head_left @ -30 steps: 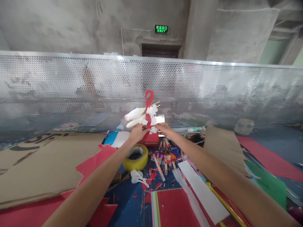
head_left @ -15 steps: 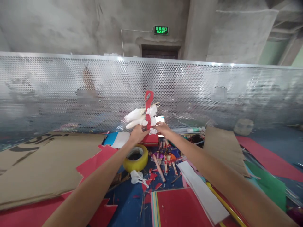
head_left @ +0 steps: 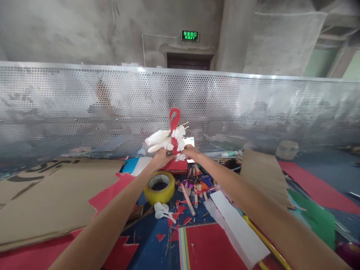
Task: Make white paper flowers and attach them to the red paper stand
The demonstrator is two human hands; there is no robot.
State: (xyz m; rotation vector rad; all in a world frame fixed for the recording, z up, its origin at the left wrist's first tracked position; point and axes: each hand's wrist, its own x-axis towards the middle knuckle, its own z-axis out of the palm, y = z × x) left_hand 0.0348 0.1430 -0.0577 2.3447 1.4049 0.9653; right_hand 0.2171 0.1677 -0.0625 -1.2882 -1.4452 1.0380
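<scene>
Against the perforated metal screen (head_left: 56,97), the looped red strip (head_left: 174,125) stands nearly upright between left hand (head_left: 161,158) and right hand (head_left: 192,152), both pinching its lower end.

Both arms reach forward, hands (head_left: 176,153) close together.

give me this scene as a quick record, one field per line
left hand: at the lower part of the red looped piece
right hand: fingers beside the white ruffled pieces, grip unclear
beyond hands: lit screen
nearer the wearer: yellow tape roll, red sheet
left side: brown cardboard
right side: green sheet
background: perforated metal panel, green exit sign
</scene>
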